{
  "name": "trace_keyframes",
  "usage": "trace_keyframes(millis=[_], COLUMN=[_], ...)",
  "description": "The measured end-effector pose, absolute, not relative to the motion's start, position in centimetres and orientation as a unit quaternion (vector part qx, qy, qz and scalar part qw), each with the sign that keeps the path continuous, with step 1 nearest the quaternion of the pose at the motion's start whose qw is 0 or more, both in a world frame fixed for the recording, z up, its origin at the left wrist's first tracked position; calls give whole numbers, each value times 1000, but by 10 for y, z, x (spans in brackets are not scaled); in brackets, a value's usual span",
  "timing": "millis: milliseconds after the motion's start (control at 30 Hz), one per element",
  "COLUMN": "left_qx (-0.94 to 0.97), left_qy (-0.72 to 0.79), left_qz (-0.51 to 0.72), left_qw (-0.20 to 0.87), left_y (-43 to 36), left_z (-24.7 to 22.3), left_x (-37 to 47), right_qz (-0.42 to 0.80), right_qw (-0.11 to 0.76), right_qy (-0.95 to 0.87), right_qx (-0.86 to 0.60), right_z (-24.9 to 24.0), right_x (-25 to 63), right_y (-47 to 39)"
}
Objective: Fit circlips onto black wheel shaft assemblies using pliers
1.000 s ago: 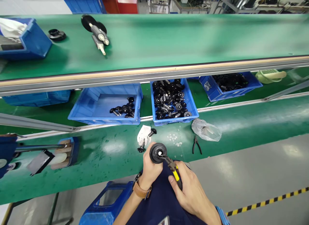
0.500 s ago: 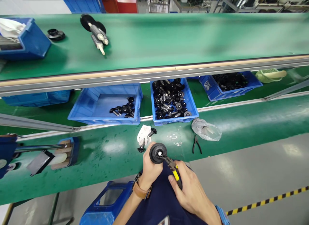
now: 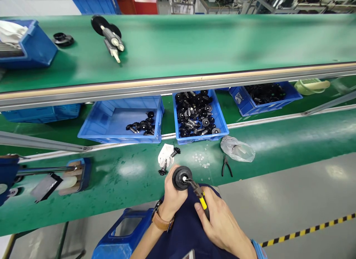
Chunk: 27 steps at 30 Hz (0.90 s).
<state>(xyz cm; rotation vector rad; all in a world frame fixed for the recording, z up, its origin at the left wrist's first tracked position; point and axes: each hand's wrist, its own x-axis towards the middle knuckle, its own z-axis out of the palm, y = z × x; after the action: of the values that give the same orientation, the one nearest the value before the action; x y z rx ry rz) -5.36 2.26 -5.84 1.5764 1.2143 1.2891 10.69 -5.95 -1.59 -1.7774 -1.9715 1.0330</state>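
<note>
My left hand (image 3: 172, 194) is closed around a black round part (image 3: 178, 173) with a metal centre, its disc face turned up. Black pliers with yellow on the handles (image 3: 202, 202) are gripped in my right hand (image 3: 218, 216); their tips touch the centre of the disc. Just beyond my left hand, a white glove (image 3: 166, 154) lies on the green bench with two black shafted parts (image 3: 175, 151) on and beside it. Several small rings (image 3: 205, 165) are scattered to the right, near a second pair of black pliers (image 3: 226, 166).
Behind the bench stand a blue bin with some black parts (image 3: 119, 136) and a fuller blue bin (image 3: 202, 139). A clear plastic bag (image 3: 241, 152) lies at the right. A shelf (image 3: 211, 43) runs above; a press-like tool (image 3: 75, 173) stands left, a blue stool (image 3: 111, 248) below.
Hardly anything differs. Both hands keep their hold, and the plier tips stay at the disc's centre; the view shifts very slightly.
</note>
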Motion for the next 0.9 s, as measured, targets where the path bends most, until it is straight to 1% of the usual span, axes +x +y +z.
trace_keyframes(millis=[233,433,900], left_qx=[611,602,608], left_qy=[480,496,482], left_qz=[506,495,498], left_qw=[374,383,387], left_y=[23,22,20], left_z=[-62,-62,-64], left_x=[-52,-52,-52], right_qz=[346,358,370], right_qw=[183,173,176], right_qy=[-690,-690,-679], right_qx=[-609,-605,-609], right_z=[-19,-19,-19], right_x=[107,107,107], right_y=[-58,-61,-60])
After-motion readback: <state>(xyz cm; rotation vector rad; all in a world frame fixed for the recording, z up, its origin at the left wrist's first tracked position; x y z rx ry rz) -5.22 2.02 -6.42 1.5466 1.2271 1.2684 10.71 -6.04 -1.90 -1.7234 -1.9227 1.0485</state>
